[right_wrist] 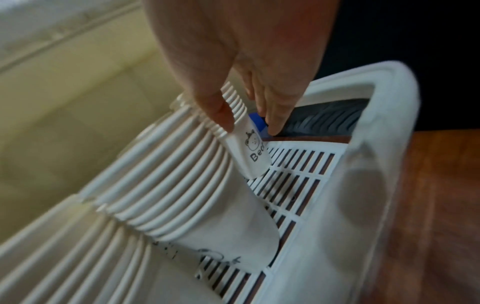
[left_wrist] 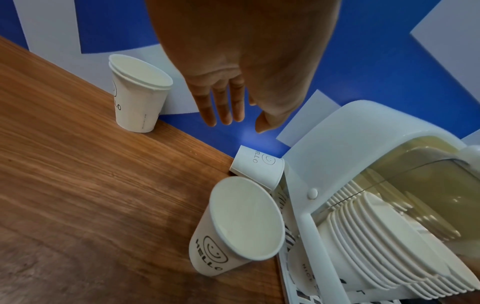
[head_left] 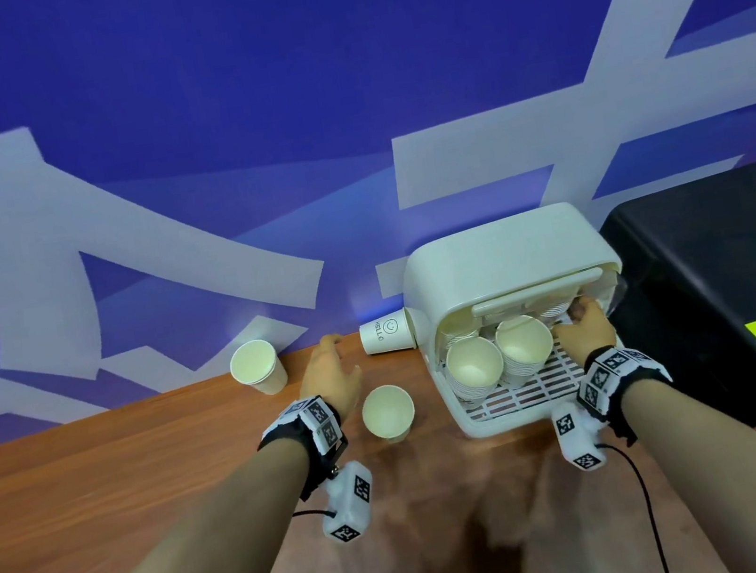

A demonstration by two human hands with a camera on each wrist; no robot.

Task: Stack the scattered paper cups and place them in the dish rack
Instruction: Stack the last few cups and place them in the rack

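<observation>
Landmark: dish rack (head_left: 505,261), lid raised, on the wooden table (head_left: 99,479).
Right hand (head_left: 585,327): inside the rack at its right side, thumb and fingers pinching a stack of cups (right_wrist: 233,115) that rests on the grid floor.
Left hand (head_left: 330,373): left of the rack, fingers spread, holding nothing.
Loose cups: tipped cup (head_left: 385,332) touching the rack's left wall, long axis pointing away from it; upright cup (head_left: 388,413) near the rack's front-left corner; far cup (head_left: 257,367) well left.
Nearer hand: the left, likely to reach the tipped cup just ahead of its fingertips.

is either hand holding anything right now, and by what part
The right hand pinches a stack of cups by its rims, inside the dish rack. The left hand holds nothing.
</observation>
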